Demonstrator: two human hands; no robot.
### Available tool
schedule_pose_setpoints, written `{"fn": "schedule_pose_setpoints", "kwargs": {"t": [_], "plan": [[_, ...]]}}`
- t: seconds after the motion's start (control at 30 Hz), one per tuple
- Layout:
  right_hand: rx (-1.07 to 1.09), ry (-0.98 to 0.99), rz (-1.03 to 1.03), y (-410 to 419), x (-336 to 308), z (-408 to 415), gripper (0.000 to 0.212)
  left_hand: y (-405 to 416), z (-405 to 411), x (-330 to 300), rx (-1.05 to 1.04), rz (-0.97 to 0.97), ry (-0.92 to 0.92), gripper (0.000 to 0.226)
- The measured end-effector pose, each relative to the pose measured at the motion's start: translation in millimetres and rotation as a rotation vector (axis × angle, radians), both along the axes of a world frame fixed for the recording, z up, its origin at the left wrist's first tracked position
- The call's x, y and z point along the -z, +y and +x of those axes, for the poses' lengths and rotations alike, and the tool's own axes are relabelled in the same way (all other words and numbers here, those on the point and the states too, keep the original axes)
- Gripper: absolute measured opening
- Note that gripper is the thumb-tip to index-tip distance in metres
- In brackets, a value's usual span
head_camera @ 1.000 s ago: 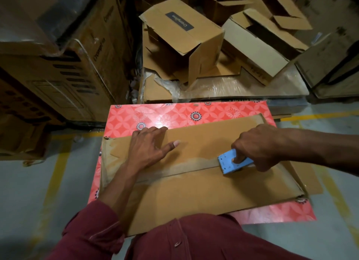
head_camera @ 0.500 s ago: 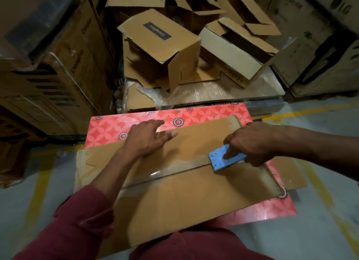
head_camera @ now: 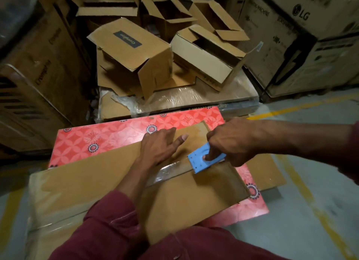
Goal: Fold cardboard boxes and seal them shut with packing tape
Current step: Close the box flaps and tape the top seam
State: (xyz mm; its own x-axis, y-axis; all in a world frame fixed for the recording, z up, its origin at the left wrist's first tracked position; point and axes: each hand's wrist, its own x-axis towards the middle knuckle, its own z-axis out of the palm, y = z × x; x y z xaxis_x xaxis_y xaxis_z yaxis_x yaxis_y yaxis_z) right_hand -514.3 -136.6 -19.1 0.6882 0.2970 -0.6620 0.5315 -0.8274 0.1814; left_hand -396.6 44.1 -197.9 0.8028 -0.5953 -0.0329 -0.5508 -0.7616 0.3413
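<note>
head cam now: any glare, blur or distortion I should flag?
Head view: dim, warm light; glare on the packing tape along the flattened cardboard box seam and on the plastic wrap behind; wide-angle bending at the edges; maroon sleeve near the lens is soft.

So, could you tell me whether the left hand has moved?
Yes: the left hand slid right along the red patterned board, past a medallion, nearer the blue tape dispenser.

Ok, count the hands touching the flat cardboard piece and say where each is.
2. The left hand presses flat on the flat cardboard piece above the tape seam; the right hand grips the blue tape cutter at the seam's right end.
</note>
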Motion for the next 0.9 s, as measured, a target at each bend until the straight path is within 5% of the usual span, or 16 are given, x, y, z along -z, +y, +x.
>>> {"fn": "schedule_pose_setpoints", "kwargs": {"t": [0.57,0.9], "plan": [[0.227,0.049,-0.099,-161,18,-19,0.041,-4,1,-1,-0.079,-0.037,0.073,0.096],[0.145,0.056,-0.01,-147,83,-10,0.044,-11,-1,-6,-0.107,-0.009,0.094,0.094]]}}
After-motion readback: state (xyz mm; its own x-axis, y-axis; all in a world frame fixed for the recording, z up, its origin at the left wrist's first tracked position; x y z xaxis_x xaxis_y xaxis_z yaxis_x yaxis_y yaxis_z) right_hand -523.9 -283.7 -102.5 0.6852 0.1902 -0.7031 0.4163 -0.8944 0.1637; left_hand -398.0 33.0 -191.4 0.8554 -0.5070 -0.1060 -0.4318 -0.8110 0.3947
